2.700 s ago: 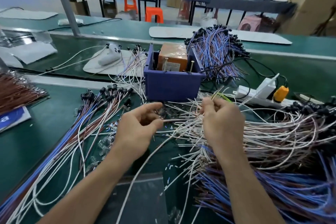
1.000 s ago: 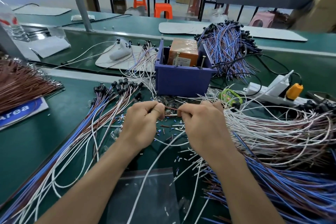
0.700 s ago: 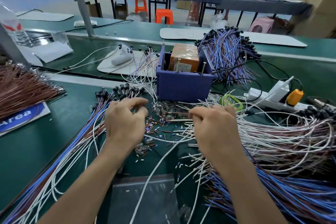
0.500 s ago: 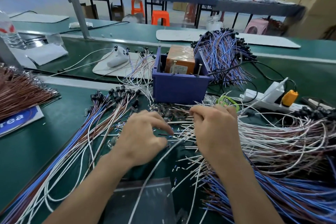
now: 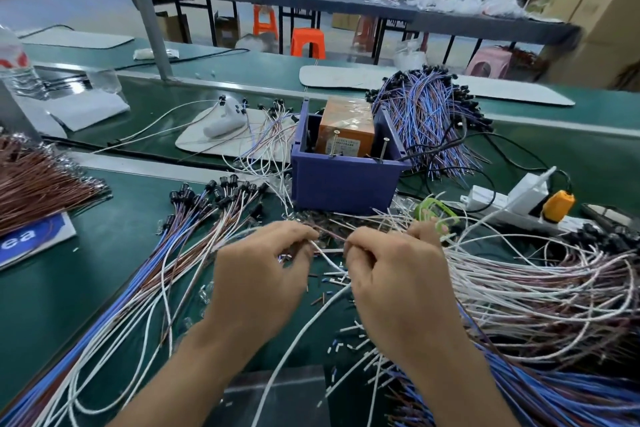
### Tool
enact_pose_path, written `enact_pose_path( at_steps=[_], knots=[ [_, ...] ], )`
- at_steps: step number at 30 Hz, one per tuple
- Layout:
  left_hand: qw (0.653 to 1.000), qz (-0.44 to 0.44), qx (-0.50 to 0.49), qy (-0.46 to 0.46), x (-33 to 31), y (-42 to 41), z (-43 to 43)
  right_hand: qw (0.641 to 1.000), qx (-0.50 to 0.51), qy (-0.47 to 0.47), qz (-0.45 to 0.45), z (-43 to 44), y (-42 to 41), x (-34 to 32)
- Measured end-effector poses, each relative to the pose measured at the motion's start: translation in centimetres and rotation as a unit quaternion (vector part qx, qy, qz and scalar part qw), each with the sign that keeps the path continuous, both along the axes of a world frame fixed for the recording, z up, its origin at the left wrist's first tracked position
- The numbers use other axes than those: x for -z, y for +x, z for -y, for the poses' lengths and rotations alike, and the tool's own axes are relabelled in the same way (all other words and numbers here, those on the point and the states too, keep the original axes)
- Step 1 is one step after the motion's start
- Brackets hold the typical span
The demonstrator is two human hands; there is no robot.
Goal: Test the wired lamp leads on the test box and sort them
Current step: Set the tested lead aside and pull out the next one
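With left hand [image 5: 259, 274] and right hand [image 5: 398, 277] pinching 1 lead [image 5: 325, 255], free its ends before touching the test box [image 5: 343, 184].

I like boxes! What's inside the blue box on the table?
An orange block sits inside the blue box, with two metal pins standing at the front rim. The wall hides the bottom.

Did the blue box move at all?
No. The blue plastic box still stands between the white flat pad and the white power strip.
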State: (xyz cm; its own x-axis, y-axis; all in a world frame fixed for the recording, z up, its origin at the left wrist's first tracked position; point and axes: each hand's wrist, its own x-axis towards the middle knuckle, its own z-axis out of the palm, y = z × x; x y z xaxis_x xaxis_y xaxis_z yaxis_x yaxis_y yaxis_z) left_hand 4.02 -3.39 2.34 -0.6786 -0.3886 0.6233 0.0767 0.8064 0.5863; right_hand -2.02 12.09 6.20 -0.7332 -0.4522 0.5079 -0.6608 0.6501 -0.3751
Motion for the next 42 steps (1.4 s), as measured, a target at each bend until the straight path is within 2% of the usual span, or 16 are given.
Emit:
enact_pose_path(
  at_steps=[5,8,10,12,14,15,19,20,25,29,31,32,35,37,39,42],
  knots=[
    [0.987,0.001,-0.152,0.047,-0.6,0.1,2.5,0.998,-0.007,-0.045,0.042,-1.4,-0.8,-0.7],
    [0.959,-0.003,-0.23,0.167,-1.4,-0.1,4.2,0.998,0.002,-0.049,0.043,-2.0,-1.3,-0.7],
    [0.903,-0.074,-0.195,0.375,-2.1,-0.4,5.1,0.998,0.009,-0.045,0.046,-2.1,-1.6,-0.6],
    [0.818,-0.133,-0.093,0.552,-2.5,-0.6,5.6,0.999,0.012,-0.024,0.044,-1.9,-1.7,-0.3],
    [0.754,-0.151,-0.022,0.639,-2.6,-0.6,5.8,0.999,0.01,0.008,0.039,-1.5,-1.5,0.0],
    [0.737,-0.153,-0.005,0.659,-2.7,-0.5,5.8,0.999,0.007,0.023,0.039,-1.3,-1.4,0.2],
    [0.746,-0.123,-0.004,0.654,-2.2,-0.9,5.6,0.998,-0.013,0.048,0.047,-0.9,-1.4,0.6],
    [0.737,-0.124,0.01,0.665,-2.1,-1.0,5.7,0.997,-0.017,0.052,0.05,-0.8,-1.4,0.7],
    [0.611,-0.107,0.141,0.772,-1.7,-0.5,6.2,0.996,-0.013,0.055,0.066,-0.8,-1.5,0.9],
    [0.575,-0.074,0.223,0.783,-1.3,-0.3,6.3,0.996,-0.015,0.06,0.069,-0.4,-1.6,1.2],
    [0.59,-0.04,0.256,0.765,-1.3,-0.3,6.3,0.997,-0.01,0.046,0.066,-0.4,-1.6,1.3],
    [0.615,-0.021,0.263,0.743,-1.2,-0.4,6.2,0.997,-0.007,0.039,0.066,-0.5,-1.7,1.3],
    [0.735,0.06,0.24,0.632,-1.0,-0.8,5.4,0.998,0.005,0.018,0.067,-0.6,-1.8,1.4],
    [0.766,0.116,0.264,0.575,-0.8,-0.8,4.8,0.997,0.01,-0.001,0.07,-0.4,-1.7,1.4],
    [0.737,0.173,0.353,0.55,-1.0,-0.5,4.2,0.995,-0.003,-0.041,0.088,-0.2,-1.3,1.3],
    [0.609,0.198,0.524,0.561,-1.2,0.1,3.2,0.983,-0.038,-0.121,0.132,0.1,-0.7,0.8]
  ],
)
